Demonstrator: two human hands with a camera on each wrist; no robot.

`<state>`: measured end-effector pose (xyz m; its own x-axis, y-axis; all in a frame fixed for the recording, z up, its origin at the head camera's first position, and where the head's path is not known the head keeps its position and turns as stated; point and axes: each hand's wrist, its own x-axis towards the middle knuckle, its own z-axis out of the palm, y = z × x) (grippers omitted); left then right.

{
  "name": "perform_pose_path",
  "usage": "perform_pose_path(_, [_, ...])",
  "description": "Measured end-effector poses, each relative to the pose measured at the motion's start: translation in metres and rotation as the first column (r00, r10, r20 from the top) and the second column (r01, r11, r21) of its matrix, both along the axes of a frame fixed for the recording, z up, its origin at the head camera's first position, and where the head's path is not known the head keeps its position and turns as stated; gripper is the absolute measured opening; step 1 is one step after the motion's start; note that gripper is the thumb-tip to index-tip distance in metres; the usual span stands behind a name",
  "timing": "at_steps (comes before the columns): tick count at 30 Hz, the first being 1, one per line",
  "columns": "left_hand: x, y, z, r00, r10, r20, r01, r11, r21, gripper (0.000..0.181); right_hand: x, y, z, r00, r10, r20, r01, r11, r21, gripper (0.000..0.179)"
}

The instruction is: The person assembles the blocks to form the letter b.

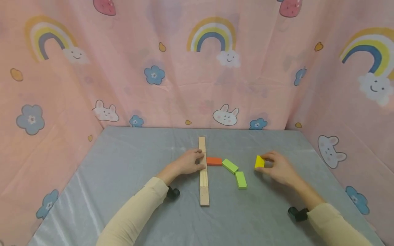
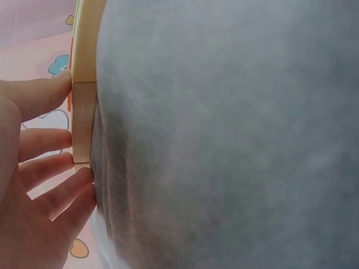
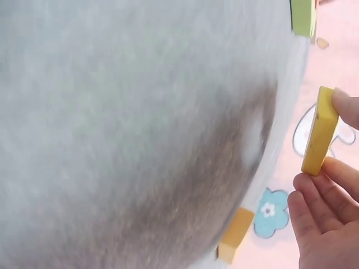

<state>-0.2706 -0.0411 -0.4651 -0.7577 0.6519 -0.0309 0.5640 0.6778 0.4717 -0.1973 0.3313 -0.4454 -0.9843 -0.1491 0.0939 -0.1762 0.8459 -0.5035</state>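
Several plain wooden blocks (image 1: pixel 204 196) lie end to end in a straight row. My left hand (image 1: pixel 190 162) is at the row's left side, its thumb and fingertips touching a wooden block (image 2: pixel 84 120) near the middle. From the row's right side an orange-red block (image 1: pixel 214 161) extends, followed by a light green block (image 1: pixel 230 166) set at an angle and a second green block (image 1: pixel 241 180) turned toward me. To the right of these, my right hand (image 1: pixel 280 168) pinches a yellow block (image 3: pixel 321 131) between thumb and fingers, held above the table.
Grey cloth (image 1: pixel 123 153) covers the table. An orange-yellow block (image 3: pixel 235 234) shows low in the right wrist view, beyond the right hand. A pink patterned curtain (image 1: pixel 191 92) hangs behind the table and along both sides. Each wrist carries a black camera mount (image 1: pixel 298 214).
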Motion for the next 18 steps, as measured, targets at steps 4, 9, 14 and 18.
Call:
perform_pose_path(4, [-0.001,0.000,-0.001,1.000,-0.001,-0.009,0.001,1.000,-0.014,0.058,0.006,-0.006,0.001,1.000,0.002,0.002,-0.002,1.000,-0.018,0.063])
perform_pose_path(9, [0.000,0.000,-0.002,1.000,-0.004,-0.020,0.004,1.000,-0.014,0.057,0.016,-0.016,0.005,1.000,-0.005,0.024,0.006,0.999,-0.042,0.063])
perform_pose_path(14, [0.001,0.000,-0.002,0.999,-0.025,-0.041,0.024,1.000,-0.017,0.055,0.025,-0.024,0.006,0.999,-0.005,0.038,0.007,0.998,-0.066,0.061])
perform_pose_path(18, [0.003,0.000,-0.001,0.998,-0.038,-0.054,0.036,0.999,-0.025,0.051,0.031,-0.031,0.008,0.999,0.002,0.034,0.001,0.996,-0.084,0.061])
